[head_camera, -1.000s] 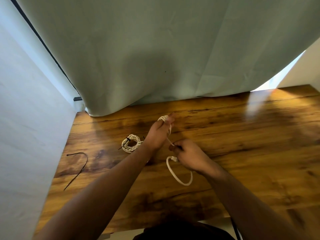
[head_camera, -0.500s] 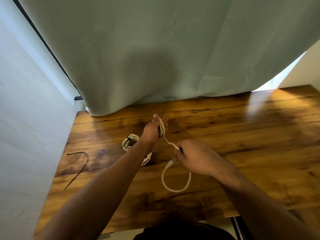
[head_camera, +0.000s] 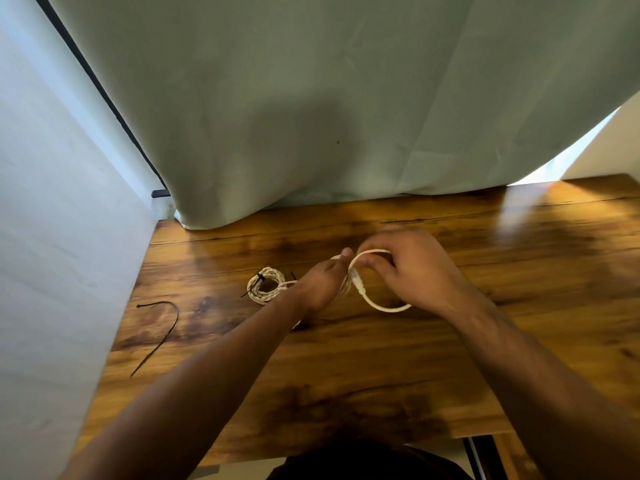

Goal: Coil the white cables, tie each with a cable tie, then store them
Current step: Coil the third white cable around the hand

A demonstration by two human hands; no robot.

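Both hands hold the white cable (head_camera: 386, 309) over the surface (head_camera: 450, 358).
The left hand (head_camera: 322, 285) apparently grips its windings; the right hand (head_camera: 415, 268) pinches the loop; tied coil (head_camera: 266, 289) at nine o'clock.

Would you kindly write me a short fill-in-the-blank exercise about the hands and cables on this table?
1. The left hand and right hand both grip the same ____ cable.
2. The finished coil beside the left hand is bound by a short tie coloured ____.
3. A loose tie lies on the wooden table, to the ____ of the finished coil.

Missing words: white; black; left.
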